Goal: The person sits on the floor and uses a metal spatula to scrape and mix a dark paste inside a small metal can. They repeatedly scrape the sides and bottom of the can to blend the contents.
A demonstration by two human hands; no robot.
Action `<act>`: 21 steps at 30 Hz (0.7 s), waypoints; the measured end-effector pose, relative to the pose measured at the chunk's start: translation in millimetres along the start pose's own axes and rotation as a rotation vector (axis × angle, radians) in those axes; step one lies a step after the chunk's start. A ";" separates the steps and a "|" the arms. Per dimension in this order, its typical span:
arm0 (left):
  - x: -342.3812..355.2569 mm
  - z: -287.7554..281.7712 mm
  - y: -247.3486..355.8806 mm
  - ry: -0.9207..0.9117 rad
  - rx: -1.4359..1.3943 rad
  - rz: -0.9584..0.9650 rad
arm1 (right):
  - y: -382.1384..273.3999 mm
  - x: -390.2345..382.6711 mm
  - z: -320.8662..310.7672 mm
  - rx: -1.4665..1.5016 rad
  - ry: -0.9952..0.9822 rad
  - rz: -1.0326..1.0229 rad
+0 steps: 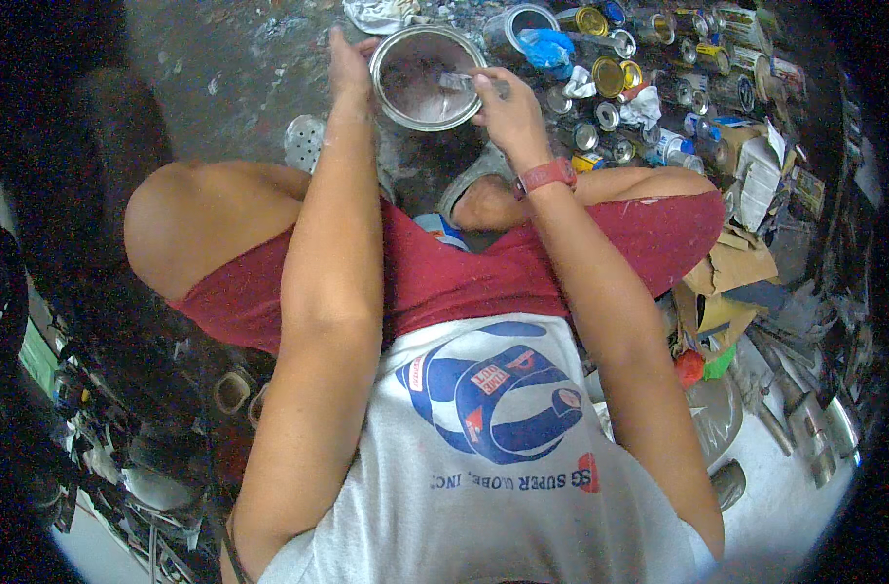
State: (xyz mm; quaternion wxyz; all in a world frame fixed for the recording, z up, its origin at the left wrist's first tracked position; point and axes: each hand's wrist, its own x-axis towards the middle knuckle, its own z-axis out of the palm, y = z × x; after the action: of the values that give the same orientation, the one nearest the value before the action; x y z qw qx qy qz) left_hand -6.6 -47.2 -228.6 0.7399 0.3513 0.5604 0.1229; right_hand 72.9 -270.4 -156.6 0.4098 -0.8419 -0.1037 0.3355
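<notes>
A round open metal can [427,125] stands tilted toward me in front of my crossed legs, with a thin pinkish-grey coating or liquid inside. My left hand [351,70] rests against its left side, fingers at the rim and partly hidden behind it. Over the right rim reaches my right hand [508,109], its fingers closed on a small flat tool [456,82] with a pale end that points into the can. Whether that tool is a brush or a scraper I cannot make out.
Many cans and tins [608,74] crowd the floor at the right, beside a larger can [515,24] with a blue plastic bag [547,51]. A white rag [382,14] lies beyond the can. Torn cardboard [731,263] sits by my right knee.
</notes>
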 end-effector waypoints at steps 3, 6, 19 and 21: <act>-18.3 -1.0 6.3 -0.073 0.087 0.170 | -1.1 -10.0 5.8 0.228 0.129 0.205; -14.3 -12.3 -23.5 -0.224 0.469 0.464 | 15.1 -11.0 -7.8 -0.269 0.196 -0.210; -26.3 27.0 -25.7 -0.040 0.463 0.516 | -61.0 -56.5 -53.0 -0.458 0.092 -0.640; -29.8 31.1 -18.4 -0.035 0.533 0.505 | -40.4 -34.6 -39.1 -0.454 0.108 -0.656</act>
State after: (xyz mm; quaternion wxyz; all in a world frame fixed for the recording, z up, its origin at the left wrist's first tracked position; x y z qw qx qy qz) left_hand 7.8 -89.5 -214.6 0.5782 0.6609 0.4558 0.1454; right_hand 76.3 -284.3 -92.1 0.3035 -0.8497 -0.4166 0.1108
